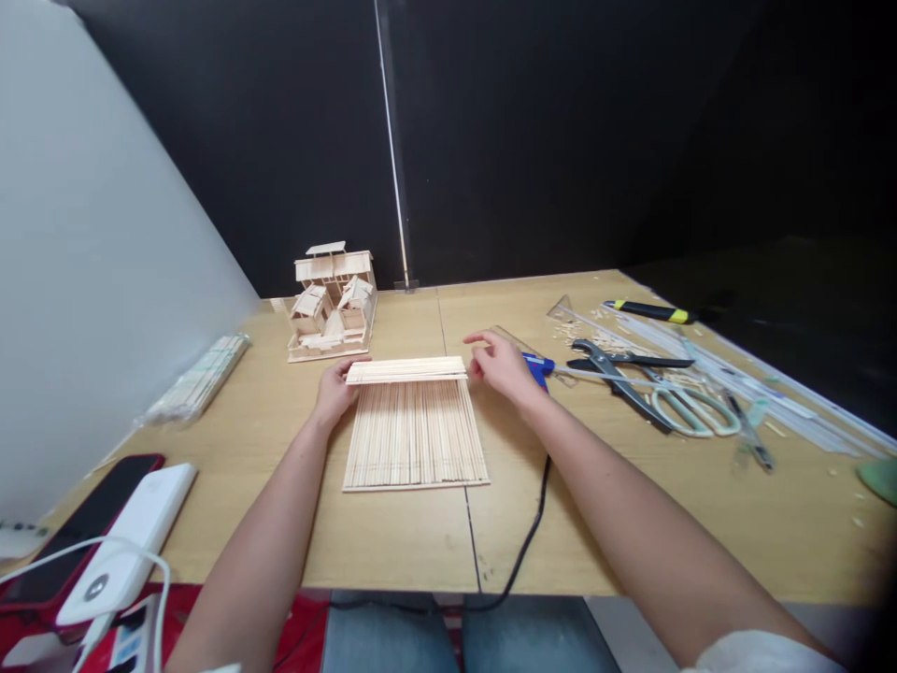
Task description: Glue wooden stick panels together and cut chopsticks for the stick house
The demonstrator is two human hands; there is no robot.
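A flat mat of thin wooden sticks (420, 435) lies on the table in front of me. Across its far edge is a narrow panel of sticks (406, 371), raised a little above the mat. My left hand (336, 391) grips the narrow panel at its left end, with some fingers hidden behind it. Beside the right end is my right hand (501, 363), its index finger stretched out and the others loosely bent; I cannot tell if it touches the panel. A blue glue gun (538, 369) lies just past that hand, partly covered by it.
A small stick-built house model (333, 308) stands at the back. Pruning shears (620, 383), scissors (693, 411), a utility knife (648, 310) and stick scraps lie right. Bagged sticks (200, 379), a phone (84, 523) and a white power bank (130, 542) are left. A black cord (533, 533) crosses the front edge.
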